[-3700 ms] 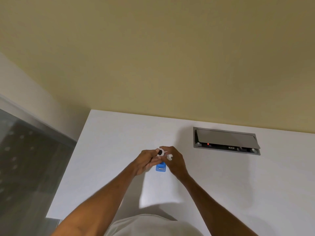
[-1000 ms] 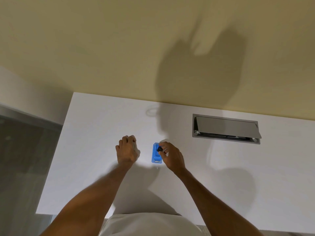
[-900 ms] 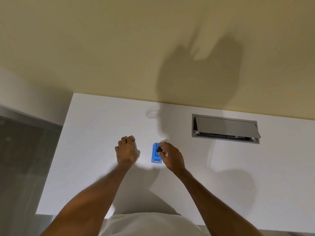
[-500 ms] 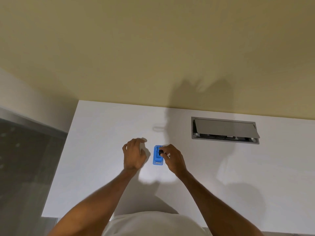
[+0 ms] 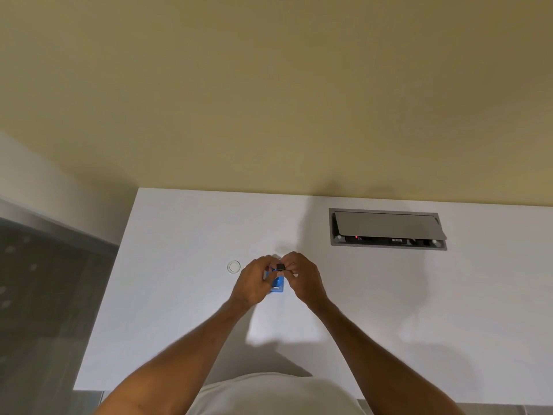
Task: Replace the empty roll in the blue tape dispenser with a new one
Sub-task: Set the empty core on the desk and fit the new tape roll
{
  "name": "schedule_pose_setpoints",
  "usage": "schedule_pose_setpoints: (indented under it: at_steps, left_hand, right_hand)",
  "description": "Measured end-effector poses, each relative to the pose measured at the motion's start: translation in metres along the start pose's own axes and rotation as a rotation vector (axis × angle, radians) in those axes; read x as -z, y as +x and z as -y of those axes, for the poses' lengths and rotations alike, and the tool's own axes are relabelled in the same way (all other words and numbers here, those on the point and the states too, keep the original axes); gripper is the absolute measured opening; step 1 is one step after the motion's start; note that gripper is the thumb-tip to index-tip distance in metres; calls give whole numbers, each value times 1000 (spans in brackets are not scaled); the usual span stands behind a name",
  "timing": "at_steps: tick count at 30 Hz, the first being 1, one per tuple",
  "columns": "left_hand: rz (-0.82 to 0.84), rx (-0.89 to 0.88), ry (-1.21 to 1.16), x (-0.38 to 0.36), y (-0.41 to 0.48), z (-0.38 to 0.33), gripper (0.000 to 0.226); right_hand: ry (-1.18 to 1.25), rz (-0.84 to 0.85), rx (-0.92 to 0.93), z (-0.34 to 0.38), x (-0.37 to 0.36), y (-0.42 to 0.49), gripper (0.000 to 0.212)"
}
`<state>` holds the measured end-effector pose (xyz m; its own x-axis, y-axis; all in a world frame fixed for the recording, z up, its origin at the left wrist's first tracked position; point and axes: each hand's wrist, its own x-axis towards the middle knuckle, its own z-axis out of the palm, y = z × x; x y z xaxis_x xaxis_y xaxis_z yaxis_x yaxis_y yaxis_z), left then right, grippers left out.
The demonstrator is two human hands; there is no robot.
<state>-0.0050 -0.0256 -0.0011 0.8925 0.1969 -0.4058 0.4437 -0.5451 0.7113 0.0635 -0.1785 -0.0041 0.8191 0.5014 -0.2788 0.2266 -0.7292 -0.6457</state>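
Working at: both hands meet over the small blue plastic tape dispenser [image 5: 277, 283], at the centre of the frame, on the white surface [image 5: 389, 295].
Left hand [image 5: 254, 283]: its grip is closed around the left side of the dispenser, steadying it; whether the dispenser rests on the surface or is lifted off it, I cannot tell.
Right hand [image 5: 302, 280]: its fingertips pinch a small black hub piece [image 5: 280, 267] just above the dispenser's upper end.
Ring on the surface: a small clear ring-shaped tape roll [image 5: 233, 266] lies alone just left of the left hand, untouched; whether it is the spent core or the fresh roll is too small to tell.
Step in hand: probably handling the black hub at the dispenser, seating it or pulling it free.
Next move calls for: a fine, steady pinch, the hub lined up with its slot, and the left hand holding the dispenser firm.
Background: a grey metal cable hatch [image 5: 386, 229] is set in the surface, right of centre.
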Motion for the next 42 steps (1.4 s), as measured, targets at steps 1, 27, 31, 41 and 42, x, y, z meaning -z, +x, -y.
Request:
schedule_pose_setpoints:
  at_steps: [1, 27, 31, 41, 42]
  left_hand:
    - [1, 7, -1, 0, 0, -1, 20]
    - [65, 52, 81, 0, 28, -6, 22]
    - [72, 42, 109, 1, 28, -4, 22]
    - [26, 37, 99, 17, 23, 1, 18]
    - [18, 40, 95, 18, 21, 2, 17]
  right_hand:
    - [0, 3, 1, 0, 0, 0, 21]
    - [-332, 141, -264, -57, 3, -1, 73]
    - [-439, 158, -221, -57, 3, 1, 69]
    - [-430, 143, -205, -54, 1, 4, 57]
    - [-389, 134, -212, -53, 1, 4, 53]
